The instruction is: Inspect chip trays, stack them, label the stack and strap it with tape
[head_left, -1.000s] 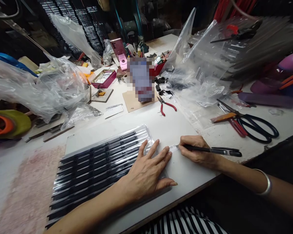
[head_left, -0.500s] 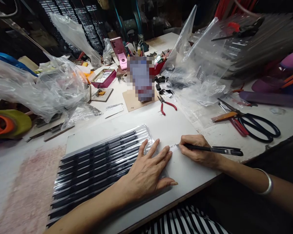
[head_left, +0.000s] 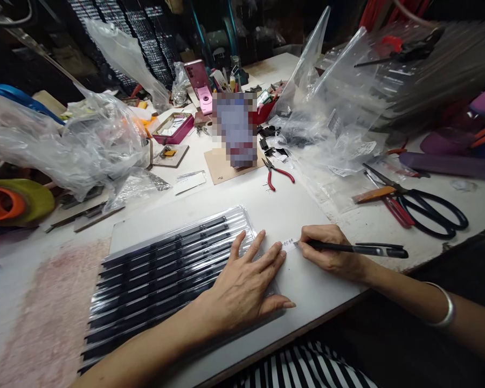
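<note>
My right hand is closed around a black pen, whose tip meets a small white paper slip bearing handwritten marks. Fingers spread, my left hand lies flat over the right end of a clear plastic tray, its fingertips reaching the slip's left end. Long black strips sit in parallel rows in the tray. My left hand and forearm hide the tray's lower right part.
Red-handled pliers lie beyond the slip. Black-handled scissors rest at the right. Plastic bags crowd the left, and more clear bags stand at the back right. A pink phone stands at the back.
My right hand and the pen have shifted slightly to the right along the slip, and more handwriting shows. My left hand stays in place on the tray.
</note>
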Demonstrator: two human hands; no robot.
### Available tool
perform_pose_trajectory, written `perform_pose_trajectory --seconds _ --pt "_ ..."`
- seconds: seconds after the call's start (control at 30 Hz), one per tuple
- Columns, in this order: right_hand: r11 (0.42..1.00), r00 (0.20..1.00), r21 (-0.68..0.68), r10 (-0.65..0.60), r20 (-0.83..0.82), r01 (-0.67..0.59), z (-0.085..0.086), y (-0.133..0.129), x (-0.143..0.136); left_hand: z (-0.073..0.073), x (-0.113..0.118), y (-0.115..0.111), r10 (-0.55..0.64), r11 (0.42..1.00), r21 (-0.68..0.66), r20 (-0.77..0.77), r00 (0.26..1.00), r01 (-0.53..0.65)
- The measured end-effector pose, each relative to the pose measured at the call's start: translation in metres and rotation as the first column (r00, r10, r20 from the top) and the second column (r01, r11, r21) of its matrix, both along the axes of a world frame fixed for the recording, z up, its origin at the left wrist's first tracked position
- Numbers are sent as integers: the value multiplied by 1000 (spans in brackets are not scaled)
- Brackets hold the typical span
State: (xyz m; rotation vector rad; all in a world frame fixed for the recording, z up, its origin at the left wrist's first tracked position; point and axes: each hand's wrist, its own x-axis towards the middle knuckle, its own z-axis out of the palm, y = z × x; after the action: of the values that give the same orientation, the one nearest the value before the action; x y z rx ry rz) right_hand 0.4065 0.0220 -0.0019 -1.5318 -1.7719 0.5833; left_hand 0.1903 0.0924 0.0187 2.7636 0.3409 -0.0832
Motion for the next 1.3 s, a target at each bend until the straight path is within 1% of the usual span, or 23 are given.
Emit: perform_pose_trajectory --seconds 0.33,0.4,0.47,0.57,0.6,0.67,0.73,0.8,0.93,1.1,1.3 --pt "1000 1000 -11 -20 5 20 -1 -1 0 0 0 0 6 1000 -9 -2 1000 -6" --pt "999 998 -34 -11 -55 9 -1 -1 1 0 0 0 5 1000 -14 -5 1000 -5" --pt "996 985 -85 -40 -167 26 0 1 3 1 0 0 3 1000 -18 -5 1000 -3" --pt "981 923 -133 -181 -341 143 3 2 4 1 0 0 16 1000 -19 5 1000 -16" --pt "974 899 -131 -219 -378 182 4 2 4 1 0 0 23 1000 -17 11 1000 -23" --pt "968 876 -120 -251 -411 221 8 1 0 0 -1 -1 27 1000 -5 23 999 -27" --pt "973 893 -104 -232 -387 208 12 -1 -5 0 -1 -1 20 1000 9 32 999 -20" --pt "983 927 -94 -181 -328 158 14 -2 -11 -1 -2 -2 17 1000 25 42 999 -18" --pt "993 975 -97 -91 -204 73 11 0 -19 -1 -3 -3 36 998 41 59 998 -38" --pt "998 989 -55 -49 -140 42 2 1 -23 -2 -5 -4 46 999 22 92 995 -48" --pt "1000 997 -23 12 -77 -14 1 -2 -24 -3 -7 -5 42 999 16 87 995 -43"
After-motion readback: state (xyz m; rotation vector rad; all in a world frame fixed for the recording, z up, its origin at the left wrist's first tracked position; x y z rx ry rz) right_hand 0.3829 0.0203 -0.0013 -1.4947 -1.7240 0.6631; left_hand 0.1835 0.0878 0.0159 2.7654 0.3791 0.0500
